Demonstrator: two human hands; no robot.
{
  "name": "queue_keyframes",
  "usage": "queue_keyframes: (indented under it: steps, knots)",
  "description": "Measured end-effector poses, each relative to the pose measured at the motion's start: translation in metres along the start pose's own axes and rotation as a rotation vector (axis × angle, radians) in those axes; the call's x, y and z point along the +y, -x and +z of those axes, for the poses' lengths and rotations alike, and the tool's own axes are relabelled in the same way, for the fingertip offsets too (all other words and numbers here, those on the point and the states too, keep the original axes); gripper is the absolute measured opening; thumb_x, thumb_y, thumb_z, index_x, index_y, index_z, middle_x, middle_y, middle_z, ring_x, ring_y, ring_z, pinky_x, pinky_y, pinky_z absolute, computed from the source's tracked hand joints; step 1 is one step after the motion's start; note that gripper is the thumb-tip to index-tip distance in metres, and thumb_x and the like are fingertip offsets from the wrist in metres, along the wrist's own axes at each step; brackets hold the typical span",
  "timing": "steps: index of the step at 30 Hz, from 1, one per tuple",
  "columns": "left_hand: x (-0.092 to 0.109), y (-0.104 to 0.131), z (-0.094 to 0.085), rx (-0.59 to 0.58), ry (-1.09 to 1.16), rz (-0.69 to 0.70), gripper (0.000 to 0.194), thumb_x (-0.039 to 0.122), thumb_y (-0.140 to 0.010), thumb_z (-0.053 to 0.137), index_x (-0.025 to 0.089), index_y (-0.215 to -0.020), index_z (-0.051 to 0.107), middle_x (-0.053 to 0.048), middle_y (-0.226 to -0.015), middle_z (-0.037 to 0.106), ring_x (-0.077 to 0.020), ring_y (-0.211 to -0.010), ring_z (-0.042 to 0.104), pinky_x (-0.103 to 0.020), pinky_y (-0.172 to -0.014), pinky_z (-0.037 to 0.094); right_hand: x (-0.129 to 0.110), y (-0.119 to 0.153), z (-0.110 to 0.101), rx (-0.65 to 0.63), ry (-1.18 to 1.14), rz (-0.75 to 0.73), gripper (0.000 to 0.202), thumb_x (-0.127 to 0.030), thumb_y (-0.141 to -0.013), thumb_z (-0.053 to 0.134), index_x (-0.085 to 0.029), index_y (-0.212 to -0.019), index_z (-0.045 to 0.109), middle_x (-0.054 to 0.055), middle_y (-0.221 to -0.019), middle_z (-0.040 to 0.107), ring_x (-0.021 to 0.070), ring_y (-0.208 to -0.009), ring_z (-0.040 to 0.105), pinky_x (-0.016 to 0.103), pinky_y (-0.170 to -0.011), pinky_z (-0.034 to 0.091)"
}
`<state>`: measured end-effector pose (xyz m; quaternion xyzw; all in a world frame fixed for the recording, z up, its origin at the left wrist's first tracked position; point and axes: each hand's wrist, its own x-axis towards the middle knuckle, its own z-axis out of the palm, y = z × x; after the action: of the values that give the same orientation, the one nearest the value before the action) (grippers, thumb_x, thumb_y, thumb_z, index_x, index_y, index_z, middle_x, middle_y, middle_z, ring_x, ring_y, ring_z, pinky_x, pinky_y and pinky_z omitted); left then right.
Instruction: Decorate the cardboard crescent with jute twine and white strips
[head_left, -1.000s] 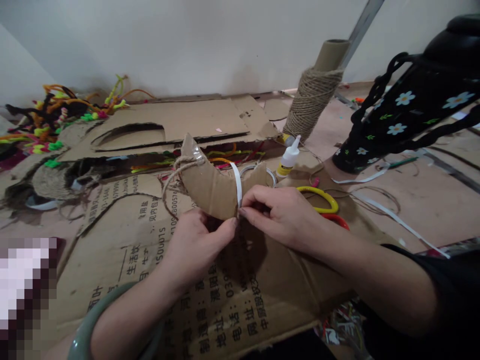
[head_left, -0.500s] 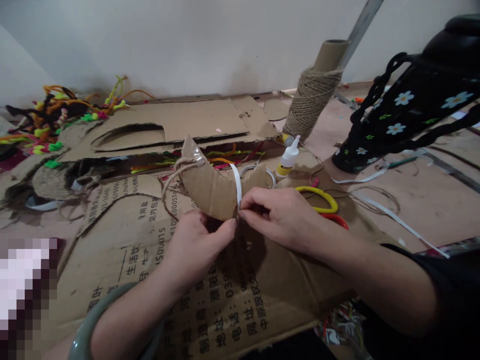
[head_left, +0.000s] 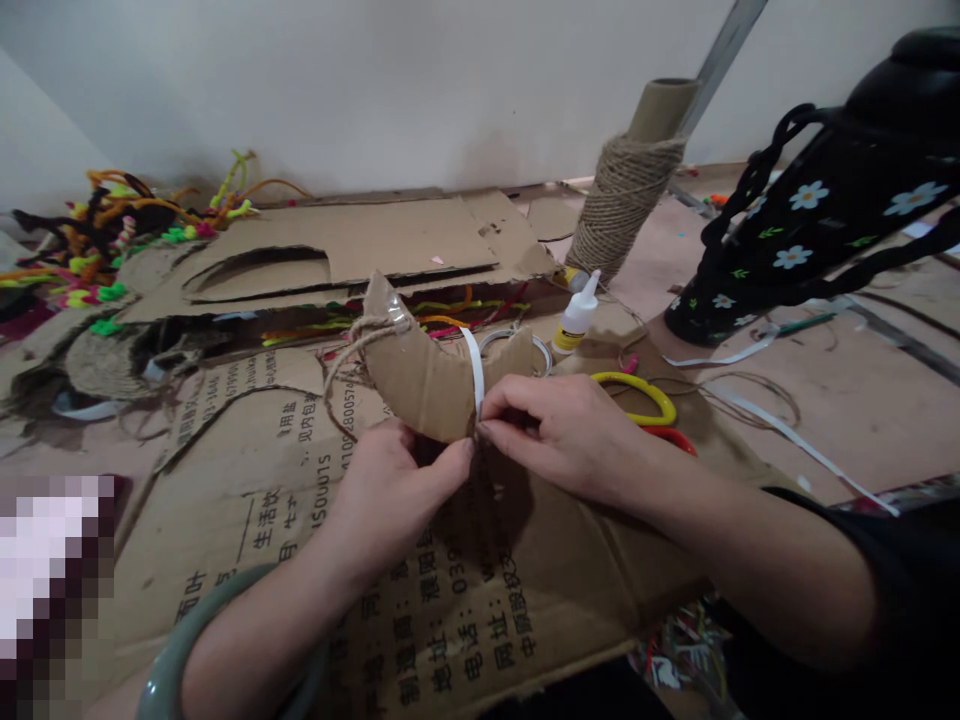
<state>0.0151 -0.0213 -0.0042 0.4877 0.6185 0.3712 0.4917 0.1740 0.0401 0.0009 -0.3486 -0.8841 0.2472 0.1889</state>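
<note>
A crescent-shaped piece of cardboard (head_left: 420, 385) is held up over a flat printed cardboard sheet (head_left: 337, 600). Twine (head_left: 345, 355) is wound about its left tip, where a shiny patch shows. Around its middle runs a white strip (head_left: 475, 370). My left hand (head_left: 401, 480) is closed on the crescent's lower edge, thumb against the strip's lower end. Just to the right, my right hand (head_left: 559, 430) pinches the strip near that same edge. The fingertips of both hands almost meet. The crescent's right part is partly behind my right hand.
Beyond my right hand are a small glue bottle (head_left: 576, 318), yellow-and-red-handled scissors (head_left: 645, 400) and a twine roll (head_left: 622, 200). A black flowered bottle (head_left: 810, 200) stands at right. Cut cardboard (head_left: 390, 240) lies behind, with colourful pipe cleaners (head_left: 97, 240) at left.
</note>
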Motion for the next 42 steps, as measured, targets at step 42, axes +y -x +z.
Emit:
queue_keyframes:
  steps: [42]
  knots:
    - [-0.0068,-0.0022,0.0021,-0.018,0.131,0.079,0.007,0.020,-0.070,0.056,0.014,-0.067,0.058,0.001,-0.063,0.055,-0.0106,-0.059,0.050,-0.023,-0.055,0.040,0.0079,-0.0007,0.0043,0.005,0.099,-0.052,0.017,-0.033,-0.083,0.048,-0.023,-0.075,0.058,0.002,-0.061,0.063,0.0161,-0.050,0.054,0.028,-0.049,0.034]
